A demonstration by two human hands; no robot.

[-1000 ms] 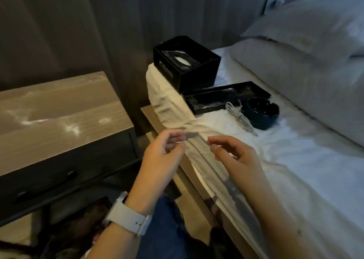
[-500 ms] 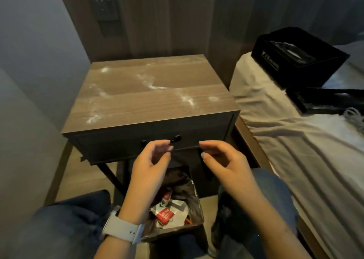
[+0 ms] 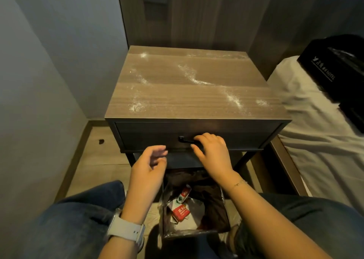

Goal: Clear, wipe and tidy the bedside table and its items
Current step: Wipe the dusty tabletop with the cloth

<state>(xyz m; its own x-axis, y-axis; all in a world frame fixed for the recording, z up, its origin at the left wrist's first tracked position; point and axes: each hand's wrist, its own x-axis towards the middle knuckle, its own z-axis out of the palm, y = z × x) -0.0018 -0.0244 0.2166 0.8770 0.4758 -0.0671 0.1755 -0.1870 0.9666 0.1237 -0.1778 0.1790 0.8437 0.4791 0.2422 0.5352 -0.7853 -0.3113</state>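
Bedside table (image 3: 189, 93) against the wall, bed (image 3: 315, 140) just right of it, bin (image 3: 195, 211) on the floor in front, below the drawer (image 3: 157, 134)

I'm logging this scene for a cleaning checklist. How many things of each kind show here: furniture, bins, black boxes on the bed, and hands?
Bedside table: 1
Bed: 1
Waste bin: 1
Black box on the bed: 1
Hands: 2, the left hand and the right hand
Total: 6

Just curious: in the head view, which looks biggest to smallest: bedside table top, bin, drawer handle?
1. bedside table top
2. bin, though it sits nearer the camera
3. drawer handle, partly under the right hand
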